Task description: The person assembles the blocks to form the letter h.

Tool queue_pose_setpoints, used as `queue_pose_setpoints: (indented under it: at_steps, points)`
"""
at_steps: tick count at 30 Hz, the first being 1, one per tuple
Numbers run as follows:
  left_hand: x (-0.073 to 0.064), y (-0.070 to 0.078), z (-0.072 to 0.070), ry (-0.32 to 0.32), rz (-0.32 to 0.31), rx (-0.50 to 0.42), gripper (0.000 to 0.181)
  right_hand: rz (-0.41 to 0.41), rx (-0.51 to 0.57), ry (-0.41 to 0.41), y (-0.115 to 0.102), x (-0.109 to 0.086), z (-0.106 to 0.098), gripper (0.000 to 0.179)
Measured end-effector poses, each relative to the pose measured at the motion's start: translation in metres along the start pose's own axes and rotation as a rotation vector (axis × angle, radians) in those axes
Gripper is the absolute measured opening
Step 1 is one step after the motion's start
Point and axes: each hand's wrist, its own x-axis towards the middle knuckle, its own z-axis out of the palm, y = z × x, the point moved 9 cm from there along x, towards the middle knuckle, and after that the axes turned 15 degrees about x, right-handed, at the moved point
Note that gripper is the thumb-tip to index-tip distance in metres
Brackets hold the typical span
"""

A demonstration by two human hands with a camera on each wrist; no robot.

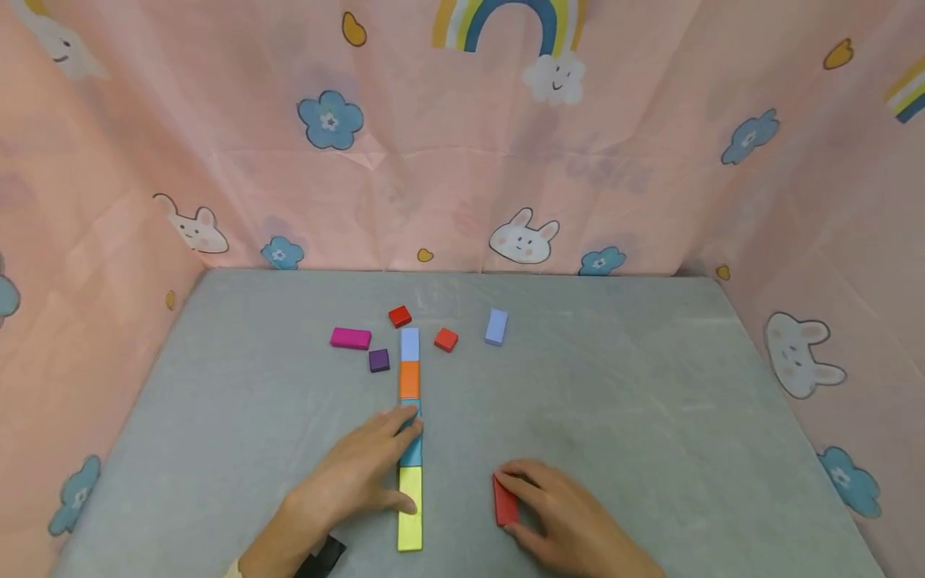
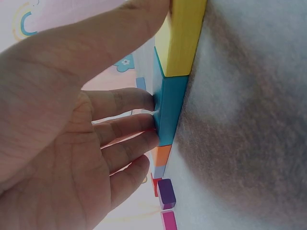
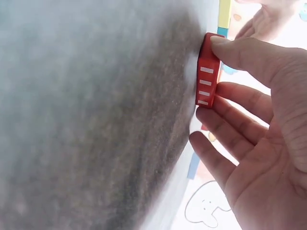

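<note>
A straight row of blocks runs away from me: a yellow block [image 1: 409,531] nearest, then a teal-blue block [image 1: 412,456], an orange block [image 1: 409,380] and a pale blue block [image 1: 409,343] at the far end. Lying along the row, my left hand [image 1: 354,470] touches the teal block with its fingertips and the yellow one with its thumb; its fingers are nearly straight. To the right of the row, my right hand [image 1: 556,514] pinches a red block [image 1: 505,504] between thumb and fingers, on or close to the tabletop. White marks line that red block's side [image 3: 205,82] in the right wrist view.
Around the far end of the row lie a magenta block [image 1: 351,338], a small purple block [image 1: 379,360], two small red blocks, one left [image 1: 400,316] and one right [image 1: 446,340], and another pale blue block [image 1: 496,327]. A pink patterned cloth [image 1: 433,177] walls the grey table [image 1: 636,385].
</note>
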Motion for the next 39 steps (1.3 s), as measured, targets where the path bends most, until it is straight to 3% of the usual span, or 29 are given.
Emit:
queue_pose_setpoints:
  at_steps: [6,12,33,39]
  points:
    - [0.0,0.001,0.001,-0.009,-0.011,-0.017,0.1,-0.001,0.02,0.017,0.0,-0.008,0.001,0.054]
    - [0.0,-0.001,0.002,-0.02,-0.023,-0.025,0.1,0.031,0.015,-0.017,0.003,-0.008,0.004,0.052]
    - [-0.001,-0.001,0.001,0.017,0.006,0.008,0.1,-0.068,0.04,0.08,0.0,-0.013,-0.002,0.055]
    - [-0.001,-0.001,0.0,0.011,0.007,0.011,0.101,-0.026,0.03,0.062,0.002,-0.013,0.001,0.063]
